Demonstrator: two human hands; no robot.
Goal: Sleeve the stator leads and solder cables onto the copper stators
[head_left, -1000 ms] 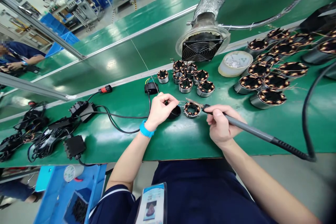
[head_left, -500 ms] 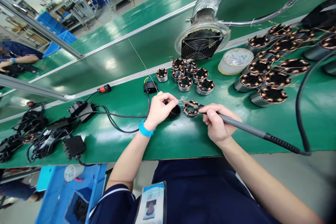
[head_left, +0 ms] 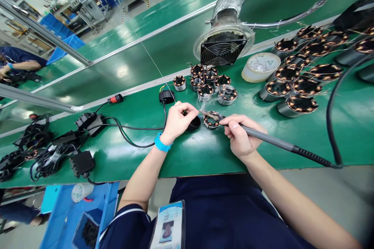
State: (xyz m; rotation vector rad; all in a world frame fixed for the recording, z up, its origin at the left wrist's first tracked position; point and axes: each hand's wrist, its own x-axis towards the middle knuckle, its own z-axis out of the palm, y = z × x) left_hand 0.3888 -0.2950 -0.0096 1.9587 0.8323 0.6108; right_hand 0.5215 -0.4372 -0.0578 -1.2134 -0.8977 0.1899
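Note:
My left hand [head_left: 179, 120] pinches a thin solder wire [head_left: 154, 65], which runs down to it from above. My right hand [head_left: 244, 134] is wrapped round a grey soldering iron [head_left: 269, 138], its tip meeting the wire's end just right of my left fingertips. Smoke curls up from the tip. Under the iron's tip sits a small stator [head_left: 209, 123] with copper windings. A black round housing [head_left: 193, 123] lies beside it, partly hidden by my left hand. Whether the tip touches a winding lead as well cannot be made out.
Several small stators [head_left: 205, 92] stand behind, larger ones [head_left: 297, 106] to the right. A fume extractor fan [head_left: 223, 51] hangs over the bench [head_left: 140, 163], near a white tub [head_left: 260, 67]. Cabled black parts [head_left: 83, 163] lie left. A person [head_left: 22, 60] works at the far left.
More smoke now rises from the iron's tip and drifts over the small stators behind. Both hands stay nearly where they were; the view has shifted slightly.

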